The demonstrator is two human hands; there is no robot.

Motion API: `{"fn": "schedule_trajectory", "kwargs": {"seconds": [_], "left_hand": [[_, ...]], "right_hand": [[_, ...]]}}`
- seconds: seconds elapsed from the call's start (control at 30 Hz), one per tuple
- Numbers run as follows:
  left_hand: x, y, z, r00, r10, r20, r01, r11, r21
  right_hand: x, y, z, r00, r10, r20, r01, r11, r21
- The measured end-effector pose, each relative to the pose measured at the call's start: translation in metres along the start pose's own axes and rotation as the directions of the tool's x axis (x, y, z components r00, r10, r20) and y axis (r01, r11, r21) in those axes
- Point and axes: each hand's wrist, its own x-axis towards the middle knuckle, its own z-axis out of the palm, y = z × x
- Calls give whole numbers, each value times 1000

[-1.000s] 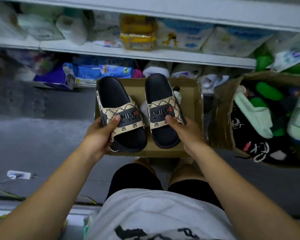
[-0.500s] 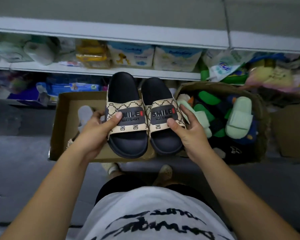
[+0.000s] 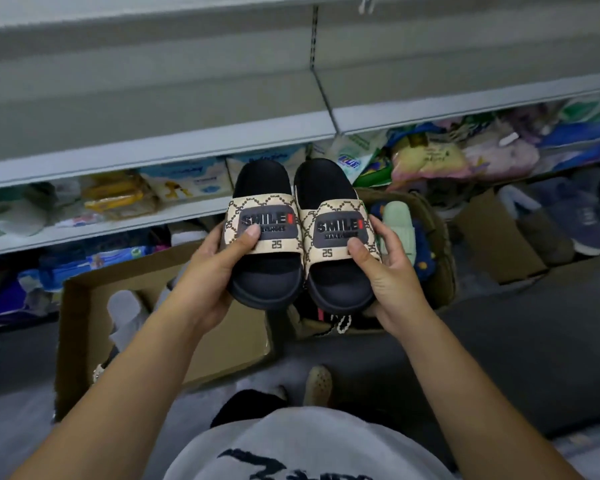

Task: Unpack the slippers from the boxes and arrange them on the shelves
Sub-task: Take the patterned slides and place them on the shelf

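Note:
I hold a pair of black slippers with beige patterned "SMILE" straps side by side, toes pointing away from me. My left hand (image 3: 211, 271) grips the left slipper (image 3: 262, 282), thumb on its strap. My right hand (image 3: 390, 275) grips the right slipper (image 3: 329, 188) the same way. They hang in the air above two cardboard boxes on the floor. The left box (image 3: 84, 306) is open with a pale slipper (image 3: 123, 306) inside. The right box (image 3: 442, 244) holds several slippers, one mint green (image 3: 397, 220). A bare grey shelf (image 3: 153, 98) runs across above.
A lower shelf (image 3: 84, 233) carries packaged goods, and its right part holds soft pastel slippers (image 3: 465, 157). Another open box (image 3: 492, 237) with dark grey shoes (image 3: 582, 220) stands at the right. My foot (image 3: 317, 384) is on the grey floor below.
Both hands have lifted the pair up and to the right, from over the left box to in front of the shelves. My view has tilted upward, showing the bare shelf.

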Motion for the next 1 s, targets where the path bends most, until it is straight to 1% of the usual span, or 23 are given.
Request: {"fn": "schedule_trajectory", "kwargs": {"seconds": [0.07,0.13,0.23,0.3,0.43,0.53,0.63,0.73,0.83,1.0], "left_hand": [[3,13,12,998,23,57,-24,1000,18],[7,27,24,993,42,107,-44,999,23],[13,48,45,976,95,195,-103,994,34],[15,63,63,965,129,226,-138,990,22],[9,96,113,956,258,139,-262,965,8],[8,118,157,928,343,148,-346,938,-3],[10,138,210,899,406,165,-408,913,-23],[19,151,273,868,464,178,-460,886,-66],[30,155,340,850,503,156,-497,864,-78],[49,159,440,833,536,134,-526,844,-106]], "right_hand": [[-5,-15,-1,998,-41,-46,42,999,19],[-8,-31,-5,990,-112,-86,115,993,28],[-10,-58,-11,973,-210,-97,213,977,27],[-9,-79,-16,957,-272,-99,276,961,32],[1,-127,-31,916,-392,-91,396,917,39],[12,-167,-48,879,-469,-91,475,878,58],[23,-215,-75,847,-524,-86,528,848,39],[42,-264,-117,816,-576,-51,577,817,-6],[62,-314,-167,787,-617,2,617,786,-40],[90,-386,-239,780,-625,25,625,777,-70]]}}
